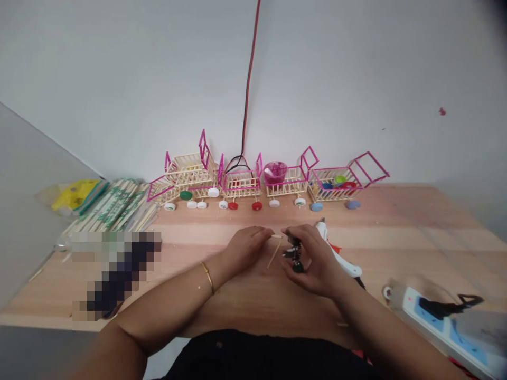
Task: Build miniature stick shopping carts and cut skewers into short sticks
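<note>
My left hand [249, 245] is closed, with thumb and forefinger pinching a short pale wooden stick [276, 236]. A second thin stick [274, 254] slants down from near its tip; whether the two are joined I cannot tell. My right hand [315, 258] is wrapped round small black spring-loaded cutters [293, 252], partly hidden by the fingers. The tool's head is close to the right end of the pinched stick. Just beyond my right hand lies a white glue gun [344, 259] with a red trigger, its nozzle pointing to the wall.
Several small stick carts [241, 184] with magenta trim and bottle-cap wheels stand along the wall. A magenta-stained cup [276, 174] is among them. Bundled sticks [113, 203] and a yellow bag [77, 196] lie left. A power strip [443, 327] with a black plug sits front right.
</note>
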Available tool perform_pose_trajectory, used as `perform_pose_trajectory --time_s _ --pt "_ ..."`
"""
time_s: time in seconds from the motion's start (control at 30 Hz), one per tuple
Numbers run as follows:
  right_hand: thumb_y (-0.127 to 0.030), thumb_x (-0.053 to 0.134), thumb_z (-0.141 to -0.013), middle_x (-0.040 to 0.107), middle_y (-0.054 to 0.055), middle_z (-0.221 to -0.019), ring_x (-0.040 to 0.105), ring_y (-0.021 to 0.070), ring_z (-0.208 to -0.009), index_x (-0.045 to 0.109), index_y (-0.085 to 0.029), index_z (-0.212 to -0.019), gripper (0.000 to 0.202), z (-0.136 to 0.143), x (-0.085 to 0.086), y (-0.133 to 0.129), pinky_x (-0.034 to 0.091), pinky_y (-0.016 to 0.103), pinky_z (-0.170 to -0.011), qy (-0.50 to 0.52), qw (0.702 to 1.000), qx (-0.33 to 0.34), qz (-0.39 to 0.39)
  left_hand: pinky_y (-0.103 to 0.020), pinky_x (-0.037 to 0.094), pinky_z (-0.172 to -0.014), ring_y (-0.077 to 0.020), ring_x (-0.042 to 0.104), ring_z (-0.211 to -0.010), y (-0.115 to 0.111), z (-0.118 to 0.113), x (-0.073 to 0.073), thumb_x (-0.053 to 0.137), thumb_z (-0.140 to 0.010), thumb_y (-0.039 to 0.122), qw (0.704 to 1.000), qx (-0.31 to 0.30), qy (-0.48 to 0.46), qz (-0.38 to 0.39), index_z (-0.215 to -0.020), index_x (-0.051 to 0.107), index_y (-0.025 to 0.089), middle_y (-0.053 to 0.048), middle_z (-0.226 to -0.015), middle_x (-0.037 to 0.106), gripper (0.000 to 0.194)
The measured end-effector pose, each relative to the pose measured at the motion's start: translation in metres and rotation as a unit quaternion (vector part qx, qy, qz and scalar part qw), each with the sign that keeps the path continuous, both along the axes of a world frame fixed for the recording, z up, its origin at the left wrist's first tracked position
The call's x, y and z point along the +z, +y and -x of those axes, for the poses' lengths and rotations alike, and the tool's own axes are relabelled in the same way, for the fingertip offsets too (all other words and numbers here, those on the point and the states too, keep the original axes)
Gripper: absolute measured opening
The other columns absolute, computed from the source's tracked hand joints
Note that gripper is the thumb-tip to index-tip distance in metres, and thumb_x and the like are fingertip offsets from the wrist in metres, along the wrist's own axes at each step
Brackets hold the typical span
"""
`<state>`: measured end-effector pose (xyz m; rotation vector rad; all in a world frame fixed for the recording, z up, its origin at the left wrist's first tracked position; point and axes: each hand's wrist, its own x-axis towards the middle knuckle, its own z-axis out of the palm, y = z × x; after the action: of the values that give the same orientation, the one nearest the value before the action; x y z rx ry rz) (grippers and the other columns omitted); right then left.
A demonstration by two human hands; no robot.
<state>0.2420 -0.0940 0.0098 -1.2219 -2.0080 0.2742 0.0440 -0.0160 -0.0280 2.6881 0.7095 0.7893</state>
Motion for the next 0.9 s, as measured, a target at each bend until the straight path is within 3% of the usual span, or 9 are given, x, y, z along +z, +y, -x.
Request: perform_pose_trajectory --time_s 0.13,0.27,0.57,0.77,0.9 --pt "-0.021 0.057 -0.078 0.052 0.002 -0.088 0.055 0.0173 -0.078 0.045 -0.023 -0.096 0.022 0.002 0.002 -0.004 0.047 0.032 -0.071 0.128 0.988 -0.057 0.059 -0.031 0.05 -0.077 -0.0174 0.062 -0.083 -0.003 -0.003 0.008 0.046 -0.091 0.017 0.993 -0.033 0.018 -0.109 -0.103 0.058 0.013 -0.008 -0.09 0.068 0.017" --pt "-0.022 0.055 -0.081 0.052 -0.001 -0.079 0.052 0.013 -0.066 0.043 -0.023 -0.092 0.016 0.005 0.005 -0.006 0.046 0.027 -0.062 0.14 0.98 -0.033 0.139 -0.034 0.046 -0.088 -0.0146 0.061 -0.083 -0.006 -0.005 0.013 0.048 -0.092 0.019 0.985 -0.044 -0.008 -0.164 -0.101 0.058 0.015 -0.006 -0.088 0.068 0.015" --pt "-0.02 0.055 -0.079 0.051 -0.003 -0.074 0.049 0.0112 -0.063 0.044 -0.022 -0.09 0.016 0.007 0.008 -0.009 0.043 0.025 -0.058 0.127 0.969 -0.016 0.211 -0.039 0.036 -0.102 -0.0142 0.06 -0.092 -0.015 -0.006 0.018 0.053 -0.089 0.017 0.98 -0.024 -0.038 -0.193 -0.105 0.059 0.018 -0.004 -0.092 0.07 0.017" --pt "-0.019 0.052 -0.08 0.05 -0.002 -0.077 0.05 0.0117 -0.066 0.044 -0.022 -0.091 0.015 0.011 0.01 -0.011 0.044 0.025 -0.06 0.17 0.971 -0.023 0.165 -0.041 0.034 -0.102 -0.0138 0.06 -0.091 -0.018 -0.006 0.02 0.056 -0.087 0.017 0.976 -0.025 -0.061 -0.206 -0.108 0.057 0.018 -0.002 -0.092 0.07 0.021" --pt "-0.019 0.053 -0.081 0.049 -0.002 -0.078 0.049 0.0114 -0.066 0.044 -0.022 -0.094 0.016 0.01 0.007 -0.011 0.045 0.025 -0.062 0.162 0.967 -0.008 0.197 -0.04 0.034 -0.103 -0.0133 0.06 -0.091 -0.018 -0.006 0.02 0.055 -0.087 0.016 0.976 -0.024 -0.058 -0.207 -0.108 0.058 0.019 -0.002 -0.092 0.07 0.021"
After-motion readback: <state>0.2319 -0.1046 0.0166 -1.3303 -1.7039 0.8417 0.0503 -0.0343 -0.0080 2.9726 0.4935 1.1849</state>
